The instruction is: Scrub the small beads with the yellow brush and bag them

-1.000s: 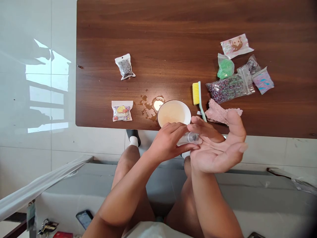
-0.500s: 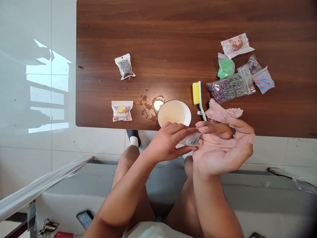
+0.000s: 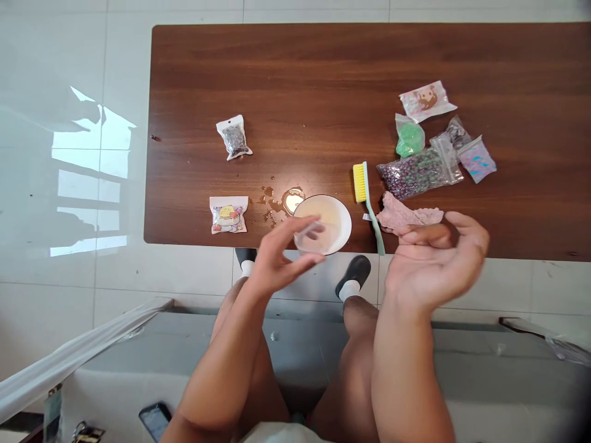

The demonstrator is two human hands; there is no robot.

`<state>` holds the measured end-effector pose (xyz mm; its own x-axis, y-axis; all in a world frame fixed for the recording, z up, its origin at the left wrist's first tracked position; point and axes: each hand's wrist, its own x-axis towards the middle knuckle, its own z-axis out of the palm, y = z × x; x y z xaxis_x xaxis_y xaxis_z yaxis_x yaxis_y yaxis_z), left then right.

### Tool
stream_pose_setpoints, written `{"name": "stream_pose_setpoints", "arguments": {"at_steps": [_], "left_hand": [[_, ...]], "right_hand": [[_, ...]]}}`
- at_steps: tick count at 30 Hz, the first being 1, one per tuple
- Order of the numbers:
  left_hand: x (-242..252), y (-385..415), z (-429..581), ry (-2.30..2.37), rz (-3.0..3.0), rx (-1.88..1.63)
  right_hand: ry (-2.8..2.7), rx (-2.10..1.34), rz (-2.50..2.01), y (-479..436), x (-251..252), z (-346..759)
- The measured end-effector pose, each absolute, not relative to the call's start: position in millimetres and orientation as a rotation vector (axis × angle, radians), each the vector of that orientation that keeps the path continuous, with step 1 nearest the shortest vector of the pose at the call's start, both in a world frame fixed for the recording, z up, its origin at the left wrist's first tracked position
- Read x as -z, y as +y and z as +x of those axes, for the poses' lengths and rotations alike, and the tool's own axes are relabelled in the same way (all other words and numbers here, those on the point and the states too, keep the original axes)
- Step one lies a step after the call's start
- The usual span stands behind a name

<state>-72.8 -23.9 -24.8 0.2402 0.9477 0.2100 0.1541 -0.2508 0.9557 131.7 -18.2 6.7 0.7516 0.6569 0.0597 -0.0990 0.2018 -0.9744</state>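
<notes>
My left hand (image 3: 277,261) grips a small clear plastic cup (image 3: 305,242) between thumb and fingers, tilted above the near edge of a white bowl (image 3: 342,229). Pale cloudy liquid is in the bowl. To the right, my right hand (image 3: 431,271) is turned palm up with its fingers loosely curled and thumb apart; nothing shows on the visible palm. Just beyond it lies a crumpled pink cloth (image 3: 406,215). A brush (image 3: 368,200) with yellow bristles lies between bowl and cloth, its handle reaching past the table edge.
Spilled water (image 3: 276,203) lies left of the bowl on the wooden table (image 3: 295,74). A bag of dark beads (image 3: 415,174), a green-filled bag (image 3: 410,139) and other small packets lie at right. A grey bead packet (image 3: 234,138) and a cartoon packet (image 3: 229,215) are at left.
My left hand has moved left with the cup, away from my right palm. My right hand has shifted right. The view has tilted, showing more of the table's far side.
</notes>
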Motion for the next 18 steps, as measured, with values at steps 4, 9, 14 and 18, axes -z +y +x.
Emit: {"name": "stream_pose_setpoints", "arguments": {"at_steps": [4,9,14,18], "left_hand": [[42,-8,-102,1.400,1.500,-1.246],[62,8,-119,1.868,1.393,-1.011],[71,18,-116,1.985,1.321,-0.889],[67,22,-108,2.047,1.327,-0.710]], "right_hand": [[-0.510,-0.813,-1.369,-12,16,158],[-0.558,-0.705,-1.617,-12,31,191],[-0.728,-0.682,-1.886,-14,39,203],[-0.933,-0.703,-1.997,-13,40,187]]}}
